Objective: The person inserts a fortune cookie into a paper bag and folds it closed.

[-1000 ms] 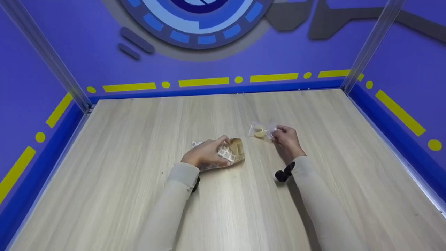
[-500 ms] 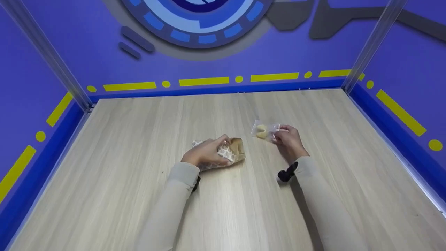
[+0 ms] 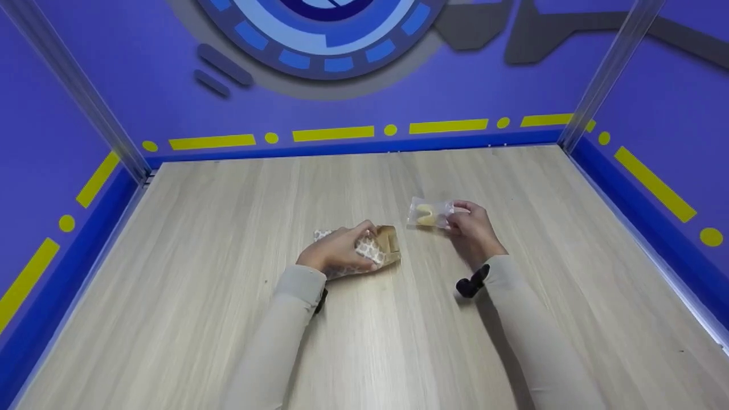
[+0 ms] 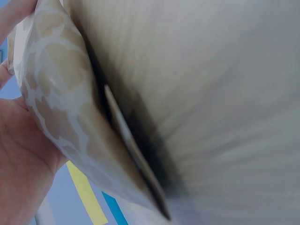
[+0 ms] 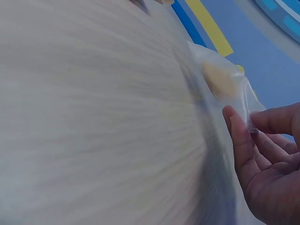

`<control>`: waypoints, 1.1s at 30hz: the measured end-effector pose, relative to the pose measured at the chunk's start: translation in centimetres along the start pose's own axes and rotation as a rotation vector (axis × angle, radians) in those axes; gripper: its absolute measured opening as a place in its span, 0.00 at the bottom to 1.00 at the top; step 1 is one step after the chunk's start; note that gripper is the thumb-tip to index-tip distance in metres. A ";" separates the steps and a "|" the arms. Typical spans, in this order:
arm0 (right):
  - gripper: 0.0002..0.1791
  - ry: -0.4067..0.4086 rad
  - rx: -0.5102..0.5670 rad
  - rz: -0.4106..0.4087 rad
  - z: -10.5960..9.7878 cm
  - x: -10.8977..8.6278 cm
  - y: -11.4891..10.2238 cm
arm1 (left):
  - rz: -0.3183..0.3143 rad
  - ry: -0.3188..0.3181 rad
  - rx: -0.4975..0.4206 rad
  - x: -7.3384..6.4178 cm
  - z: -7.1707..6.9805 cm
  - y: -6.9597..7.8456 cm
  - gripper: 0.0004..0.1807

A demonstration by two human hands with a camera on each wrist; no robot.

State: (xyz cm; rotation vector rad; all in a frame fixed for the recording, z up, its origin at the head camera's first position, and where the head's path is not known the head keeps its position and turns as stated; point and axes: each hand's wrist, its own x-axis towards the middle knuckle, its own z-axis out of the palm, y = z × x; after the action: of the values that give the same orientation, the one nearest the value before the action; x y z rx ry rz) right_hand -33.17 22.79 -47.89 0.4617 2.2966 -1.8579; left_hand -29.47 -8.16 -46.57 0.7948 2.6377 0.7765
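Observation:
My left hand point(image 3: 340, 249) grips a paper bag point(image 3: 370, 250) with a tan-and-white patch print, lying on its side on the table. The bag's brown mouth gapes toward the right. In the left wrist view the bag point(image 4: 70, 89) bulges beside the palm, its folded edge close to the tabletop. My right hand point(image 3: 474, 226) pinches one end of a clear plastic packet point(image 3: 428, 214) between thumb and fingers. A pale yellow curved piece, like a fortune cookie point(image 3: 425, 215), shows inside it. In the right wrist view the packet point(image 5: 220, 79) stands out past the fingertips. The bag's inside is mostly hidden.
The light wood table point(image 3: 228, 285) runs back to a purple-blue wall point(image 3: 342, 114) with yellow marks. Side walls rise at left and right. A black wrist camera point(image 3: 472, 283) hangs below the right wrist, and another is partly visible at the left.
The packet in my right hand has turned flatter toward the head camera, so the cookie shows more plainly. My right hand shifted slightly right. The left hand and bag stayed put.

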 end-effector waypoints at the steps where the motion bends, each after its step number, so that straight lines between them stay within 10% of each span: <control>1: 0.29 -0.011 -0.007 -0.010 0.0 -0.1 -0.1 | 0.001 0.000 -0.002 0.0 0.0 0.0 0.36; 33: 0.28 -0.291 -0.129 -0.148 0.5 -2.2 -1.5 | -0.003 -0.009 -0.026 0.0 0.0 0.0 0.37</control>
State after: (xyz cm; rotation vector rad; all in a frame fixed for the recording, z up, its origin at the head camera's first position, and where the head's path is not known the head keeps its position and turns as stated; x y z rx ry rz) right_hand -31.60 21.71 -45.92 0.0016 2.2825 -1.6914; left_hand -29.49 -8.10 -46.58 0.7862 2.6145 0.8024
